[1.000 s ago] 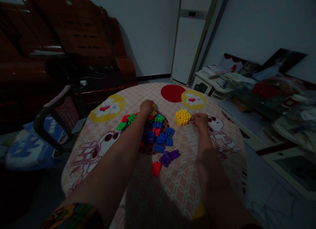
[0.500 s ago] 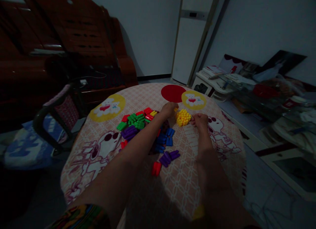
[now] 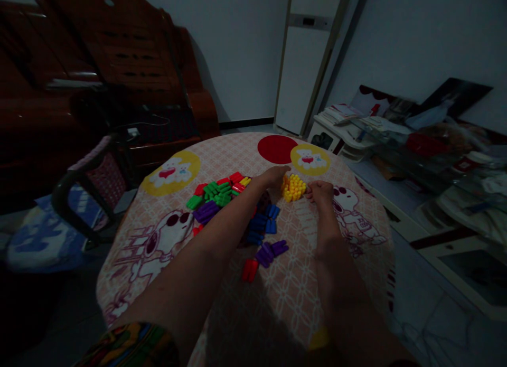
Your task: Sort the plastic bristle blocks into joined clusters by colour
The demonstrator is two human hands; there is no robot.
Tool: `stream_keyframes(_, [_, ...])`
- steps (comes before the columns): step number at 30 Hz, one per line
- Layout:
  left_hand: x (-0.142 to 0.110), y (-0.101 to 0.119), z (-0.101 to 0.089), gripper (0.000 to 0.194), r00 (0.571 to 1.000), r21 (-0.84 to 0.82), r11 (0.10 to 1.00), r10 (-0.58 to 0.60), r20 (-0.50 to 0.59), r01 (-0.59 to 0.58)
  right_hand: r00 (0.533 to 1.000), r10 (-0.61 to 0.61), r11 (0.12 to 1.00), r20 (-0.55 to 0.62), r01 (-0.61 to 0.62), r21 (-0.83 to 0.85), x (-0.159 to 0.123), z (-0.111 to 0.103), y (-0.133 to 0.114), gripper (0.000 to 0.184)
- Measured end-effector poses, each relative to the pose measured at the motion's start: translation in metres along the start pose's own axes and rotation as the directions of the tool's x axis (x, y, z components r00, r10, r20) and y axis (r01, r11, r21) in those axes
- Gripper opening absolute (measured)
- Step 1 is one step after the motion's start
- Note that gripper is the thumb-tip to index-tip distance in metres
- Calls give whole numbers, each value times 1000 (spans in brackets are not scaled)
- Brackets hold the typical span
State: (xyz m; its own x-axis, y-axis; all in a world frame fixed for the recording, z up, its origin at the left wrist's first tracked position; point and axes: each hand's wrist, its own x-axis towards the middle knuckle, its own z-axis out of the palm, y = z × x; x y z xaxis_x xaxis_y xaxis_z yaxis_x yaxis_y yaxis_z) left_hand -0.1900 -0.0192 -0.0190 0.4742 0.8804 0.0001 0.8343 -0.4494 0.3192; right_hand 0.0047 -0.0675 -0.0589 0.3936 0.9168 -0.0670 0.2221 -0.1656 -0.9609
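Note:
A cluster of yellow pegs (image 3: 294, 187) stands on the round table (image 3: 309, 298) between my two hands. My left hand (image 3: 274, 176) reaches across and presses against the cluster's left side, fingers closed round a yellow piece. My right hand (image 3: 321, 190) is curled at the cluster's right edge, touching it. Loose pegs lie nearer me: green ones (image 3: 217, 191), red ones (image 3: 236, 178), blue ones (image 3: 264, 222), purple ones (image 3: 271, 251) and a red pair (image 3: 249, 270).
The table wears a cartoon-print cloth with a red circle (image 3: 276, 148). A dark chair (image 3: 91, 187) stands at the left, a wooden sofa (image 3: 99, 87) behind it. Cluttered low shelves (image 3: 415, 140) fill the right side.
My left hand has moved right from the pile of mixed pegs to the yellow cluster's left side. My right hand has stayed at the cluster's right edge.

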Motion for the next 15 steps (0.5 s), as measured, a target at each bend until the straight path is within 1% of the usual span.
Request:
stream_keyframes(3, [-1,0,3,74,999,-27,999,-40,12,41,1000,9,1000,-7,-9,-11,-1,0,-1,17])
stream_keyframes(5, [-1,1,4,69,998,-54,997,-59,-6,59,1000,14,1000,-8,-15,-17,-1,0,-2,16])
stream_keyframes(8, [-1,2,4,60,999,-72,997,-35,-9,34,1000,15,1000,-3,-15,-20,0,-1,-1,14])
stream_keyframes(10, [-2,0,2,57,1000,-74,997,-15,-8,14,1000,12,1000,0,-12,-23,0,0,-1,13])
stream_keyframes(12, [-6,-5,-3,59,999,-89,996,-24,-42,20,1000,18,999,-1,-18,-26,0,0,-2,13])
stream_keyframes(15, [-22,-23,-18,62,986,-117,991,-79,-144,62,999,33,999,-4,-33,-23,-2,0,-5,15])
